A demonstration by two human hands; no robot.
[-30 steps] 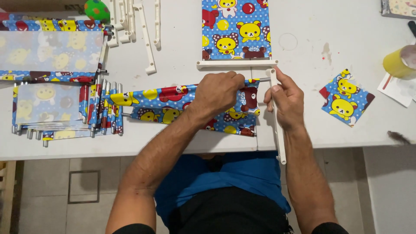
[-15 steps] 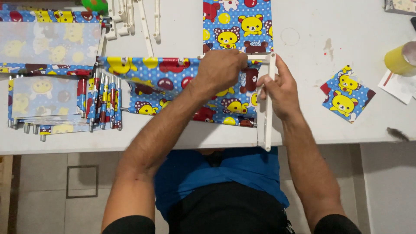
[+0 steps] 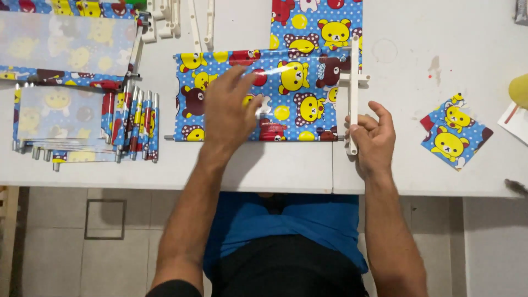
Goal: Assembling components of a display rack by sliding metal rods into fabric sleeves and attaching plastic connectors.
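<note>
The left hand [image 3: 230, 113] lies flat with its fingers spread, palm down, pressing on a sheet of blue printed plastic [image 3: 258, 96] covered in yellow and brown cartoon bears and red and yellow dots. The sheet is spread out on the white table [image 3: 275, 168], right in front of the person, its glossy surface catching the light just past the fingertips.

The right hand [image 3: 371, 137] sits at the sheet's right edge. Its thumb and forefinger pinch the lower end of a white plastic stick [image 3: 354, 93], while the other fingers are loosely opened and raised. The stick stands lengthwise away from the person along that edge, and a short white crosspiece crosses it near the upper part.

Beyond the sheet, a second piece of the same bear print [image 3: 316, 25] lies flat, running to the far edge of the view. To the right, well apart from the right hand, a small square of the print [image 3: 454, 137] rests on the table. To the left of the left hand sits a stack of finished printed sheets with rods [image 3: 82, 126], and another stack [image 3: 66, 44] lies behind it. A few loose white sticks [image 3: 201, 22] lie at the far side.
</note>
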